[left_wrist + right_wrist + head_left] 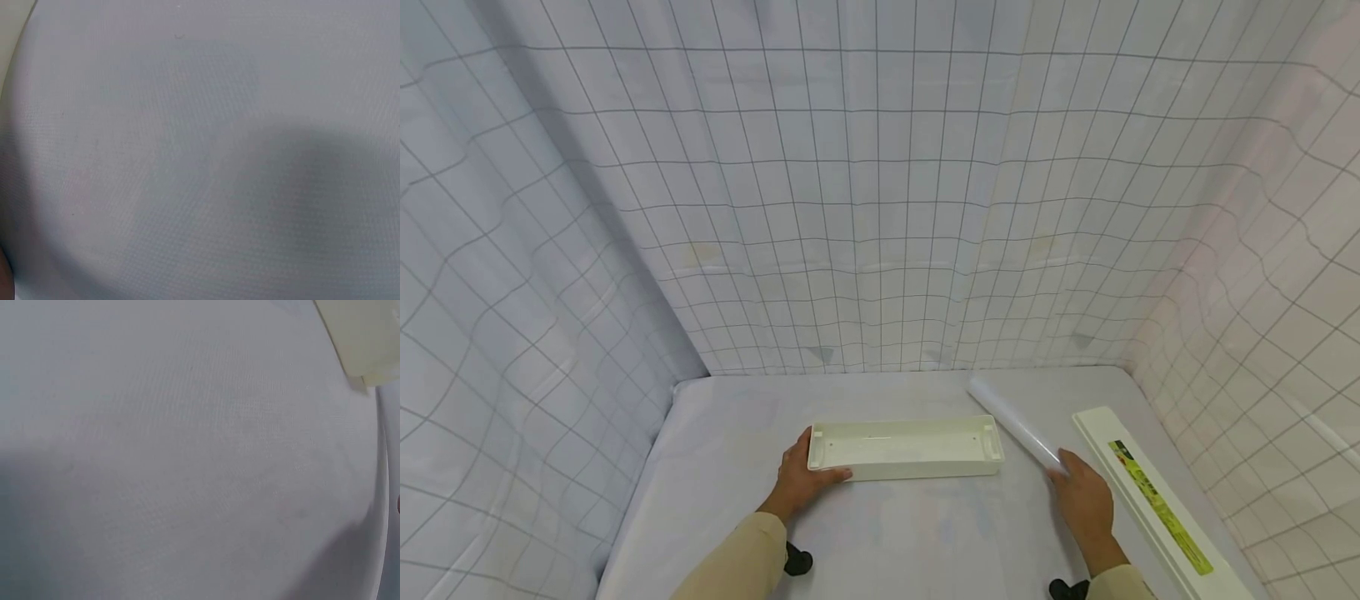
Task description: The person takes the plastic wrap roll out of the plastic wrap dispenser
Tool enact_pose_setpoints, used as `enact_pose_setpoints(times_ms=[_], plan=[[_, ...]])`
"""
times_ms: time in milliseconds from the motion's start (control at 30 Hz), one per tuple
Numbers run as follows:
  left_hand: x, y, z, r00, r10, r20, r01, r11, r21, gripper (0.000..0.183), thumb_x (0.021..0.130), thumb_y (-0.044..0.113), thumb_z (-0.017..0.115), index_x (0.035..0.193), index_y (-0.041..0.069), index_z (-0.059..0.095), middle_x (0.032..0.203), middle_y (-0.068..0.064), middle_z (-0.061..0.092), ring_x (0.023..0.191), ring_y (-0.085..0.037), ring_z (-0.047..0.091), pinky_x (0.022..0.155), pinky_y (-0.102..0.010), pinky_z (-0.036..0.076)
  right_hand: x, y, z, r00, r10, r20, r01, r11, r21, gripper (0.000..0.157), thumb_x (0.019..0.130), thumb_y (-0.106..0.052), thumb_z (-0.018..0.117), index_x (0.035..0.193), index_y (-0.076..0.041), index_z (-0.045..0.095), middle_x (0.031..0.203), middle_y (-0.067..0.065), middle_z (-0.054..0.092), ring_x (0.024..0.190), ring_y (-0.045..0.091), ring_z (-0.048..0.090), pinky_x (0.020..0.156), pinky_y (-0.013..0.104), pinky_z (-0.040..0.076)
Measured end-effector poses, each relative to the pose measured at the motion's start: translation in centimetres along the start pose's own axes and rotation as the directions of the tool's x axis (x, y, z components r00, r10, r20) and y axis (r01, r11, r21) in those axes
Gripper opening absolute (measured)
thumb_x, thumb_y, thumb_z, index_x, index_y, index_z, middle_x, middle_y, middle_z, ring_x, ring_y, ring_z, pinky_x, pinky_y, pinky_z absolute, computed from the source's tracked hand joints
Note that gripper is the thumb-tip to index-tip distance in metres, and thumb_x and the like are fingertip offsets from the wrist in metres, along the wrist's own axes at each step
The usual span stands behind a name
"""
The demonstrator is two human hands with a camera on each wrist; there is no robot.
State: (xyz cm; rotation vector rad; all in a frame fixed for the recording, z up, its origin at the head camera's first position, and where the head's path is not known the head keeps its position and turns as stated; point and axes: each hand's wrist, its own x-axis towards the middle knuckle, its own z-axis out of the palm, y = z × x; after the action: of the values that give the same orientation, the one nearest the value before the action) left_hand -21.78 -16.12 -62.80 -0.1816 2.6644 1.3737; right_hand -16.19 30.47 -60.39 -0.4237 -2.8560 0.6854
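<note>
A long, cream plastic box (pixel 898 446), its top uncovered and its inside bare, lies crosswise on the table in the head view. My left hand (pixel 801 479) grips its left end, thumb along the front wall. To the right, my right hand (pixel 1084 497) holds the near end of a shiny, whitish roll of cling film (pixel 1015 423), which slants away to the far left. In the right wrist view a corner of the box (pixel 365 340) shows at top right, with the roll (pixel 389 437) along the right edge. The left wrist view catches only the box's edge (pixel 11 34) and a fingertip (pixel 5 278).
A long cream lid (pixel 1150 492) with a yellow-green label (pixel 1161 508) lies at the table's right side, just beyond my right hand. White cloth covers the table (pixel 737 417). Grid-patterned curtains (pixel 880 208) hang behind it and on both sides.
</note>
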Motion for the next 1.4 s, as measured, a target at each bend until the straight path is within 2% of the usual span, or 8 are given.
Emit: enact_pose_setpoints(times_ms=[267, 633, 867, 967, 1100, 1267, 1400], plan=[[-0.1, 0.1, -0.1, 1.0, -0.004, 0.002, 0.004, 1.0, -0.005, 0.122, 0.068, 0.054, 0.092, 0.161, 0.014, 0.024, 0.159, -0.022, 0.037, 0.149, -0.047, 0.027, 0.118, -0.071, 0.024, 0.1, 0.4, 0.7, 0.992, 0.044, 0.118, -0.043, 0.999, -0.006, 0.052, 0.101, -0.022, 0.062, 0.145, 0.002, 0.05, 0.148, 0.027, 0.052, 0.137, 0.049, 0.049, 0.11, 0.061, 0.042], [-0.6, 0.4, -0.3, 1.0, -0.01, 0.014, 0.01, 1.0, 0.0, 0.123, 0.069, 0.055, 0.09, 0.162, 0.012, 0.022, 0.16, -0.023, 0.035, 0.149, -0.047, 0.027, 0.118, -0.069, 0.026, 0.4, -0.2, 0.6, 0.99, 0.069, 0.125, -0.065, 0.997, -0.031, 0.059, 0.097, -0.025, 0.065, 0.146, 0.004, 0.047, 0.147, 0.03, 0.051, 0.133, 0.05, 0.051, 0.107, 0.062, 0.044], [-0.2, -0.1, -0.3, 1.0, -0.008, 0.013, 0.008, 1.0, -0.014, 0.127, 0.067, 0.056, 0.091, 0.163, 0.012, 0.021, 0.16, -0.023, 0.034, 0.148, -0.046, 0.029, 0.119, -0.068, 0.028, 1.7, -1.4, 0.3, 0.998, -0.054, 0.018, 0.055, 0.996, -0.065, 0.061, 0.095, -0.028, 0.07, 0.143, 0.004, 0.05, 0.145, 0.03, 0.053, 0.132, 0.048, 0.053, 0.106, 0.06, 0.047], [-0.1, -0.2, -0.5, 1.0, -0.002, 0.014, 0.003, 1.0, -0.02, 0.127, 0.066, 0.054, 0.093, 0.163, 0.014, 0.02, 0.16, -0.021, 0.035, 0.148, -0.045, 0.029, 0.119, -0.066, 0.029, 2.9, -2.3, -0.2, 0.995, -0.091, 0.027, 0.093, 0.993, -0.071, 0.062, 0.096, -0.03, 0.069, 0.144, 0.003, 0.05, 0.145, 0.029, 0.053, 0.132, 0.048, 0.053, 0.106, 0.06, 0.047], [0.0, -0.1, -1.2, 0.998, 0.052, 0.036, -0.052, 0.999, -0.001, 0.129, 0.066, 0.047, 0.096, 0.163, 0.013, 0.019, 0.159, -0.019, 0.039, 0.147, -0.044, 0.033, 0.119, -0.065, 0.029, 4.5, -3.7, -1.0, 0.99, -0.131, 0.049, 0.135, 0.987, -0.088, 0.063, 0.096, -0.032, 0.068, 0.145, 0.003, 0.049, 0.147, 0.028, 0.052, 0.134, 0.047, 0.052, 0.108, 0.059, 0.045], [0.2, 0.0, -2.9, 0.99, 0.107, 0.091, -0.114, 0.991, 0.071, 0.134, 0.066, 0.046, 0.096, 0.165, 0.016, 0.011, 0.165, -0.018, 0.032, 0.149, -0.044, 0.034, 0.121, -0.064, 0.028, 6.7, -5.6, -2.3, 0.98, -0.193, 0.051, 0.198, 0.974, -0.113, 0.061, 0.097, -0.032, 0.067, 0.145, 0.003, 0.051, 0.147, 0.027, 0.054, 0.135, 0.046, 0.052, 0.109, 0.059, 0.045], [0.1, 0.4, -5.2, 0.981, 0.141, 0.13, -0.161, 0.975, 0.157, 0.136, 0.063, 0.048, 0.097, 0.165, 0.021, 0.01, 0.167, -0.017, 0.03, 0.147, -0.045, 0.038, 0.117, -0.066, 0.033, 7.8, -6.8, -3.0, 0.973, -0.224, 0.05, 0.228, 0.967, -0.112, 0.06, 0.098, -0.033, 0.065, 0.145, 0.003, 0.052, 0.147, 0.026, 0.054, 0.135, 0.046, 0.051, 0.109, 0.06, 0.045]])
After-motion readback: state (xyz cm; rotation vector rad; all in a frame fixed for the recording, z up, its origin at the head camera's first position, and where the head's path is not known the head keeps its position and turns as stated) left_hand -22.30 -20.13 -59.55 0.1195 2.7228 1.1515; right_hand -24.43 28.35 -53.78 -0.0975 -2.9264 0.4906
